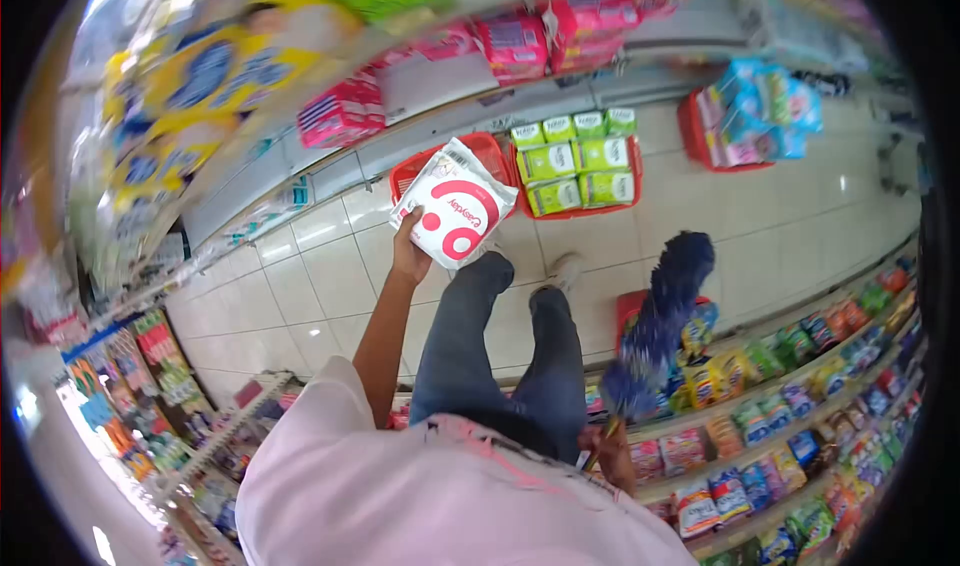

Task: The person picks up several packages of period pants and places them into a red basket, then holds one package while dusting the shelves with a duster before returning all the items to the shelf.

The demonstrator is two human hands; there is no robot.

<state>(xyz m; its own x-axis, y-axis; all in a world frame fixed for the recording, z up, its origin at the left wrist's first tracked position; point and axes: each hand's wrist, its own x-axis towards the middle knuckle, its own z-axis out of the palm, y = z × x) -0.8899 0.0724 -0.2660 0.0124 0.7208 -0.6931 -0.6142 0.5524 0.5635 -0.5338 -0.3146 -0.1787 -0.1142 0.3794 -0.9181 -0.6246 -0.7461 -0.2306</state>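
Diaper pack (455, 206), white with red rings: gripped at its lower edge by the left hand (408, 256), raised over the red basket (490, 151) on the aisle floor. Right hand (612, 454) closed round a blue feather duster (655, 331). Step: probably shelving; next needs an open shelf slot.

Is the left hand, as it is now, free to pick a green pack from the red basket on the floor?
Probably not: the left hand already holds a white and red pack, and the green packs lie beyond it in the red basket.
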